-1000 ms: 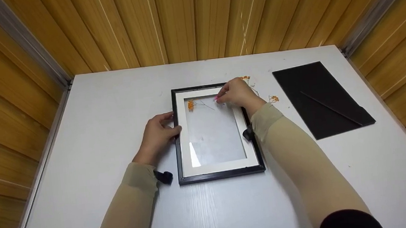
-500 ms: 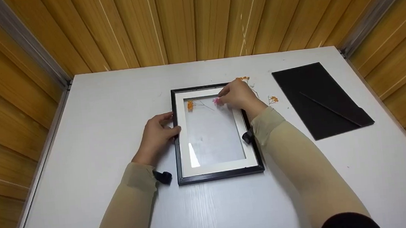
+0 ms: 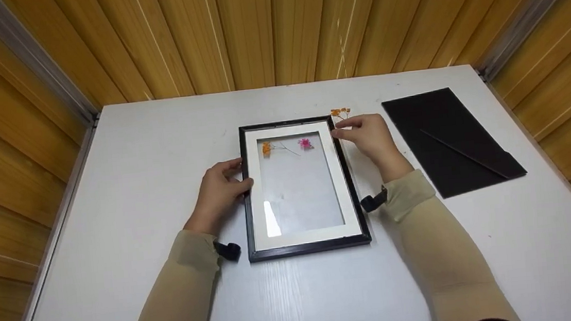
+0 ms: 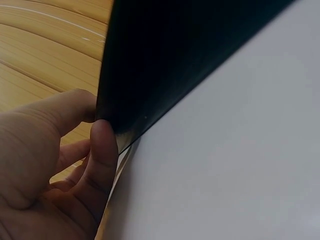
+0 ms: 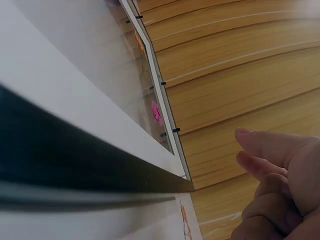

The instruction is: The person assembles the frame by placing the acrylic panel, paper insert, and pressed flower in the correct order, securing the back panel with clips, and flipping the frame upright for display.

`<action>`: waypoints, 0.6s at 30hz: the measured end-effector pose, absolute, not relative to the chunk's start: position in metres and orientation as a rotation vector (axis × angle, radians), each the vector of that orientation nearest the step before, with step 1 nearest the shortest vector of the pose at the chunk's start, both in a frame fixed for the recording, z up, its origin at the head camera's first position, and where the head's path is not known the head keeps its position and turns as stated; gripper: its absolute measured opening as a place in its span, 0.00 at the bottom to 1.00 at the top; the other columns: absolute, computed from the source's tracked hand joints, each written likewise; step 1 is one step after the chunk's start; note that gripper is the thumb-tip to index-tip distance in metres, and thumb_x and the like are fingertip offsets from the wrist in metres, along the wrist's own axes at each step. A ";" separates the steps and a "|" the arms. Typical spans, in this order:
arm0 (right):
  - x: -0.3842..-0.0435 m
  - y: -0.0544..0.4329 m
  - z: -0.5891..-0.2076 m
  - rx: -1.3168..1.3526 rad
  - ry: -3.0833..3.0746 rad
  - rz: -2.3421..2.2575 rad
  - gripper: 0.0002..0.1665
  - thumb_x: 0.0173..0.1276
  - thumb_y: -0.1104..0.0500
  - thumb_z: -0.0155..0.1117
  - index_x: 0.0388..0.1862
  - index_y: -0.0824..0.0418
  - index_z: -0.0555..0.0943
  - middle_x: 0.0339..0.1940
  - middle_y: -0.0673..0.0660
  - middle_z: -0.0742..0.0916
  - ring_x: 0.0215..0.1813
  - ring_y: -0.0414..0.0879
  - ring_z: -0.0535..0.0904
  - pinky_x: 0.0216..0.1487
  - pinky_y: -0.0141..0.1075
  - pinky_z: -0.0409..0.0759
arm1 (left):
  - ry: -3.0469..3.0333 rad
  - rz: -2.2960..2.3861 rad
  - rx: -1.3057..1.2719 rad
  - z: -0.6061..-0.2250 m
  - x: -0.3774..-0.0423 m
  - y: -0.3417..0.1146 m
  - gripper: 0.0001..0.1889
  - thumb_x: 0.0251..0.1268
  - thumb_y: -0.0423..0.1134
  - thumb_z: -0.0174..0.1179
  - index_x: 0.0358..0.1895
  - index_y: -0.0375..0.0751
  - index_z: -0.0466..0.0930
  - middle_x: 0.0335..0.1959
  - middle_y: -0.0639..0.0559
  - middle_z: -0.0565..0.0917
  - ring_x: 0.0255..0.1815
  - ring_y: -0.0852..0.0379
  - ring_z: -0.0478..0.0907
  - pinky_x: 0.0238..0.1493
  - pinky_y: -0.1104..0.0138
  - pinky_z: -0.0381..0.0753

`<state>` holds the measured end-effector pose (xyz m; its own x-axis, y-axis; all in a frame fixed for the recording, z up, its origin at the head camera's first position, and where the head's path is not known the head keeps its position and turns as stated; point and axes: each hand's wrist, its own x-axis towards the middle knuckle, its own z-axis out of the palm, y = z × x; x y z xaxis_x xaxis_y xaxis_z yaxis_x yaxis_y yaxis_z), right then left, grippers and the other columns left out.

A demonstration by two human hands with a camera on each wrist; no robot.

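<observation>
A black picture frame with a white mat and a glass pane lies flat on the table. Under its top edge, an orange dried flower with a thin stem lies at the left of the pane, and a pink flower at the right. My left hand grips the frame's left side, thumb at the edge. Nothing is held by my right hand, whose thumb and forefinger reach toward the frame's upper right corner. Another orange flower sprig shows just behind that hand.
To the right lies a black backing board with a slanting stand flap. The white table meets wooden panelled walls at the back and sides. Small clips line the frame's inner edge.
My right hand has let go of the pink flower, leaving it on the pane, and has moved right past the frame's edge. My left hand has stayed on the frame.
</observation>
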<state>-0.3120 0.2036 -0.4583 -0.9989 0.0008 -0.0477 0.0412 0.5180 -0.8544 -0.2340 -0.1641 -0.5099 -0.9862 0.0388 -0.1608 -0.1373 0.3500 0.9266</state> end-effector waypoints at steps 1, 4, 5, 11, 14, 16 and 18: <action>-0.311 0.208 -0.459 0.061 2.702 -1.569 0.23 0.73 0.54 0.81 0.60 0.67 0.93 0.56 0.62 0.92 0.63 0.51 0.80 0.63 0.40 0.78 | 2.451 1.700 -0.091 -0.510 -0.234 -0.164 0.37 0.72 0.36 0.76 0.82 0.37 0.75 0.76 0.37 0.85 0.40 0.58 0.89 0.38 0.70 0.91; -0.309 0.218 -0.461 0.127 2.703 -1.711 0.24 0.73 0.56 0.82 0.60 0.70 0.92 0.43 0.49 0.88 0.55 0.46 0.76 0.51 0.33 0.75 | 2.459 1.681 -0.093 -0.509 -0.234 -0.165 0.37 0.73 0.36 0.75 0.82 0.37 0.75 0.77 0.37 0.84 0.41 0.58 0.89 0.39 0.71 0.91; -0.308 0.222 -0.461 0.144 2.703 -1.753 0.24 0.72 0.56 0.82 0.60 0.70 0.92 0.41 0.45 0.86 0.52 0.44 0.75 0.48 0.31 0.74 | 2.460 1.681 -0.095 -0.509 -0.233 -0.165 0.37 0.72 0.36 0.76 0.82 0.37 0.75 0.77 0.37 0.83 0.41 0.58 0.89 0.39 0.70 0.92; -0.308 0.237 -0.461 0.236 2.692 -1.870 0.22 0.73 0.57 0.82 0.59 0.70 0.93 0.43 0.48 0.89 0.49 0.42 0.77 0.41 0.27 0.75 | 2.470 1.693 -0.075 -0.509 -0.233 -0.165 0.36 0.72 0.35 0.75 0.82 0.36 0.76 0.75 0.35 0.85 0.37 0.59 0.88 0.37 0.71 0.91; -0.309 0.245 -0.461 0.296 2.655 -1.887 0.24 0.74 0.57 0.82 0.62 0.71 0.91 0.60 0.60 0.91 0.62 0.46 0.81 0.50 0.26 0.79 | 2.464 1.708 -0.073 -0.508 -0.233 -0.165 0.36 0.71 0.35 0.75 0.82 0.36 0.76 0.73 0.35 0.86 0.34 0.60 0.88 0.35 0.71 0.90; -0.310 0.251 -0.463 0.332 2.638 -1.881 0.25 0.74 0.58 0.81 0.63 0.72 0.90 0.70 0.66 0.89 0.70 0.49 0.79 0.57 0.28 0.80 | 2.458 1.716 -0.074 -0.509 -0.233 -0.165 0.36 0.71 0.35 0.75 0.81 0.35 0.76 0.72 0.35 0.86 0.33 0.61 0.88 0.34 0.71 0.89; -0.310 0.257 -0.466 0.361 2.644 -1.852 0.25 0.75 0.58 0.81 0.64 0.72 0.90 0.71 0.68 0.88 0.71 0.50 0.80 0.57 0.28 0.81 | 2.465 1.706 -0.073 -0.510 -0.234 -0.165 0.36 0.71 0.35 0.75 0.81 0.35 0.76 0.73 0.34 0.86 0.33 0.61 0.88 0.34 0.71 0.90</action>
<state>-0.3102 0.2574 -0.4662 -0.9697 0.2412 -0.0395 0.1195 0.3270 -0.9374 -0.2338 -0.1648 -0.5101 -0.9886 0.0412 -0.1448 -0.1210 0.3549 0.9270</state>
